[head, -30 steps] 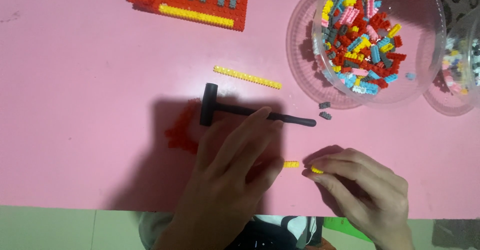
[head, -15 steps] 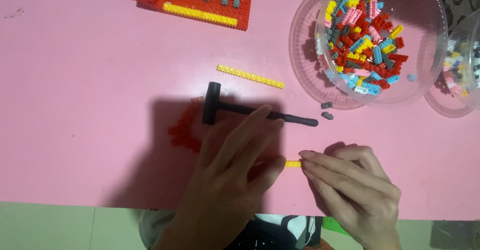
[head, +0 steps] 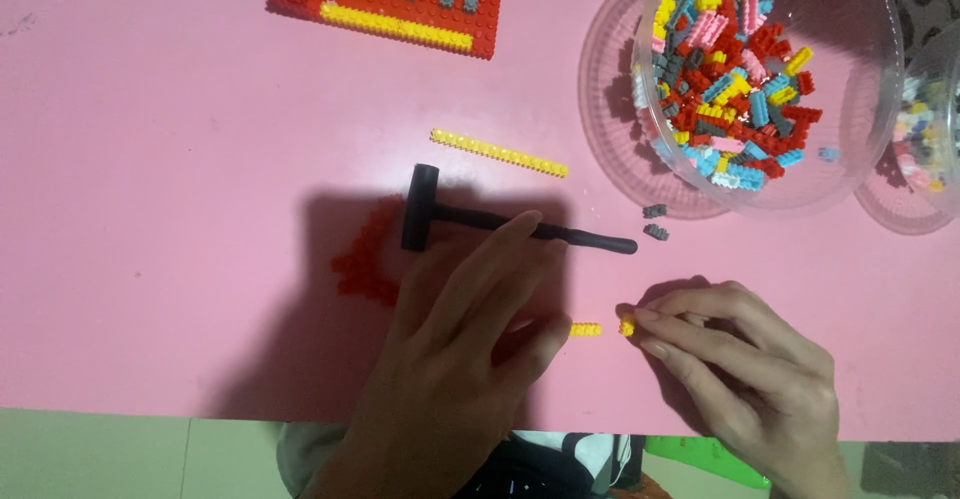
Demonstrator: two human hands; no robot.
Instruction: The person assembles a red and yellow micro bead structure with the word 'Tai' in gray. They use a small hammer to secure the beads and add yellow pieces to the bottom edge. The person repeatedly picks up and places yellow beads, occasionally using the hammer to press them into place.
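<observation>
Below, pink table (head: 180, 159), left hand (head: 450, 359) flat, right hand (head: 740, 369) pinching yellow brick (head: 627, 328).

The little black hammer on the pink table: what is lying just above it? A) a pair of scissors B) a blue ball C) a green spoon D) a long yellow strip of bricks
D: a long yellow strip of bricks lies on the pink table just above the black hammer, apart from it.
</observation>
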